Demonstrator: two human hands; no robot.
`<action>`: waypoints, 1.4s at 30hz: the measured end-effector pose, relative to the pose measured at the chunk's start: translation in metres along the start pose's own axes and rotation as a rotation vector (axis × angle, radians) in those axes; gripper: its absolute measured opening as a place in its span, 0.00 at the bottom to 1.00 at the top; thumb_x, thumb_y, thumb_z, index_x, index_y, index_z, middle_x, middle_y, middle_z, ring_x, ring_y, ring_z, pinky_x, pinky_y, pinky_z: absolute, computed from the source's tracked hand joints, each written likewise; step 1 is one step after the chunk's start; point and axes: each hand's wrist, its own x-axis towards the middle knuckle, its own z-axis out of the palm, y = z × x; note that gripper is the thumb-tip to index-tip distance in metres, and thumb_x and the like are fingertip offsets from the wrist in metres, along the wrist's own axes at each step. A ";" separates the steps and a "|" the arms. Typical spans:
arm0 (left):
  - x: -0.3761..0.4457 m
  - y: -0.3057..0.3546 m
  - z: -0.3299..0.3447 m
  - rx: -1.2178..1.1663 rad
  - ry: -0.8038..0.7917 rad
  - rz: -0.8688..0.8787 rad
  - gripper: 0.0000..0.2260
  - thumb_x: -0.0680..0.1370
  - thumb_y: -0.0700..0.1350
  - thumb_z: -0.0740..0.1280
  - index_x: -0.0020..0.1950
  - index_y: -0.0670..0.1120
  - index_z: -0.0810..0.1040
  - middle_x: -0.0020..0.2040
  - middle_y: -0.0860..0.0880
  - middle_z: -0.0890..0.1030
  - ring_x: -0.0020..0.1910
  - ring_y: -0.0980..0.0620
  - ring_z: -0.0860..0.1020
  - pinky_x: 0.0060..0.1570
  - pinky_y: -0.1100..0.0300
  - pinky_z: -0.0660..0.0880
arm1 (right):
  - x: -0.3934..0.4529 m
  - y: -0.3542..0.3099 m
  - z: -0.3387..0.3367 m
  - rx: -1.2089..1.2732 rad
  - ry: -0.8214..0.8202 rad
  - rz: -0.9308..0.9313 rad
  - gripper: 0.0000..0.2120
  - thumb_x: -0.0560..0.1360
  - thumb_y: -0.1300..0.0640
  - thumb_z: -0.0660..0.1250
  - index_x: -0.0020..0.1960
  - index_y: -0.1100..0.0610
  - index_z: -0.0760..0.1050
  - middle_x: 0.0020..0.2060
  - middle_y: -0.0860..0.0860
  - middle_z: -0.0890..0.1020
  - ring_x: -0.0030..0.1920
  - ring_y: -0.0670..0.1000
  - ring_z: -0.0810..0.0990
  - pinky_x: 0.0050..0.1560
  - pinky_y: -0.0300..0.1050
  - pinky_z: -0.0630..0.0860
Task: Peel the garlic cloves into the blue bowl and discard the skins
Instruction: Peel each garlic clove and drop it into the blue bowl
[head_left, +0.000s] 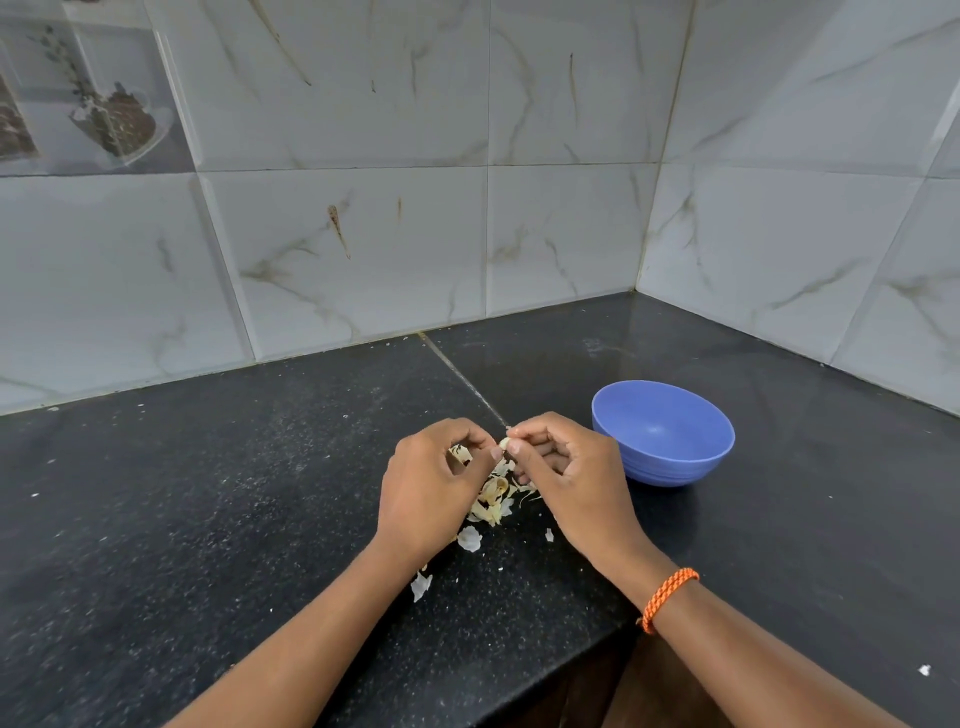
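Just left of the blue bowl (663, 432), which looks empty, both hands pinch a garlic clove (504, 444): left hand (434, 488) curled, right hand (563, 475) fingertips gripping, above loose skins (491, 501) on the black counter (208, 493).

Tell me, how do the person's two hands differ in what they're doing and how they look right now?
The left hand holds garlic with papery skin in its curled fingers, while the right hand pinches a small pale piece at its fingertips. The right wrist wears an orange braided bracelet; the left wrist is bare. The right hand is the one nearer the blue bowl. Both hover above the loose skins on the dark counter, fingertips nearly meeting.
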 end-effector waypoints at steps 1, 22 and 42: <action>0.000 0.000 -0.001 0.043 0.008 0.020 0.05 0.82 0.52 0.73 0.47 0.61 0.83 0.45 0.61 0.85 0.36 0.55 0.82 0.41 0.50 0.81 | 0.004 0.001 -0.004 -0.085 -0.009 -0.028 0.03 0.81 0.60 0.74 0.53 0.54 0.85 0.41 0.43 0.86 0.43 0.46 0.87 0.45 0.40 0.84; 0.006 -0.013 -0.006 0.248 0.034 0.099 0.10 0.83 0.46 0.69 0.58 0.60 0.85 0.53 0.64 0.80 0.56 0.58 0.74 0.50 0.58 0.76 | 0.049 -0.013 -0.024 -0.851 -0.068 -0.105 0.06 0.82 0.58 0.69 0.49 0.48 0.79 0.46 0.45 0.85 0.46 0.52 0.82 0.43 0.52 0.79; -0.001 -0.005 -0.001 0.240 0.033 0.192 0.06 0.77 0.60 0.77 0.49 0.61 0.87 0.44 0.66 0.83 0.54 0.62 0.77 0.49 0.64 0.74 | 0.000 -0.001 -0.003 0.014 -0.056 0.068 0.04 0.81 0.60 0.74 0.49 0.53 0.85 0.36 0.48 0.87 0.27 0.46 0.78 0.30 0.46 0.77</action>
